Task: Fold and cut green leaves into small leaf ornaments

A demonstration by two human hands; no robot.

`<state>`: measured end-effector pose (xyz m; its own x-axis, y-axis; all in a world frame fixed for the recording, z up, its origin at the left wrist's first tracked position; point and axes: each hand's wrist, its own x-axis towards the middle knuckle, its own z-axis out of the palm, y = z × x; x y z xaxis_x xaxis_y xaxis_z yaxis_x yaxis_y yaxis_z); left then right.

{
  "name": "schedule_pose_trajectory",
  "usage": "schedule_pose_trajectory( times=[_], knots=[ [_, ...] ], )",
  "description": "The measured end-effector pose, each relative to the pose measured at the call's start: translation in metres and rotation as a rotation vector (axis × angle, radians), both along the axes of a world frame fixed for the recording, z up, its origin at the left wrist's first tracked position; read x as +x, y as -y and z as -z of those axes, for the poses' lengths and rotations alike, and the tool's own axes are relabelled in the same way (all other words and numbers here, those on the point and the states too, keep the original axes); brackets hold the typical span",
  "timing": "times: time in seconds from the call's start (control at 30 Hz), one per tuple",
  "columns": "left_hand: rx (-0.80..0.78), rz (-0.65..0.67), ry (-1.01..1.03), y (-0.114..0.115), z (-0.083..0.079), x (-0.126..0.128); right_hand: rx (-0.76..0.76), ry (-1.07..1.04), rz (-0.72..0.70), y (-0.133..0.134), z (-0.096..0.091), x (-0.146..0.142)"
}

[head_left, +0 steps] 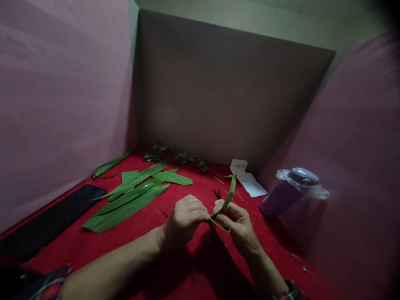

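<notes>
Both hands meet above a red cloth [175, 254] and pinch one narrow green leaf strip [230, 192]. My left hand [184, 221] is closed with fingertips on the strip's lower folded end. My right hand [239, 223] is closed on the same strip, which curves up and away from the fingers. A dark pen-like tool [216, 193] lies just behind the hands.
Several long green leaves [131, 196] lie on the cloth at left, one more [111, 165] by the left wall. Small dark leaves [178, 157] sit at the back. White paper [248, 179], a purple cup [289, 189], a black slab [50, 223]. Panels enclose three sides.
</notes>
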<state>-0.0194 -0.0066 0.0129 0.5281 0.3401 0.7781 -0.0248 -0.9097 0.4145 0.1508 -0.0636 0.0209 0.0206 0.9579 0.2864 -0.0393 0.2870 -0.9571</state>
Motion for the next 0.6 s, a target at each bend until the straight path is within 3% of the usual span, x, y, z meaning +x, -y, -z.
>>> schedule_pose_trajectory(
  times=[0.2, 0.43, 0.6],
  knots=[
    [0.129, -0.041, -0.075, -0.002, 0.001, -0.003, 0.116, 0.156, -0.05, 0.003, -0.014, 0.003],
    [0.186, -0.106, 0.02, -0.002, -0.002, 0.001, 0.259, 0.222, -0.058, 0.005, -0.014, 0.003],
    [0.3, -0.118, 0.092, -0.004, -0.003, 0.005, 0.261, 0.25, -0.057, 0.005, -0.015, 0.004]
  ],
)
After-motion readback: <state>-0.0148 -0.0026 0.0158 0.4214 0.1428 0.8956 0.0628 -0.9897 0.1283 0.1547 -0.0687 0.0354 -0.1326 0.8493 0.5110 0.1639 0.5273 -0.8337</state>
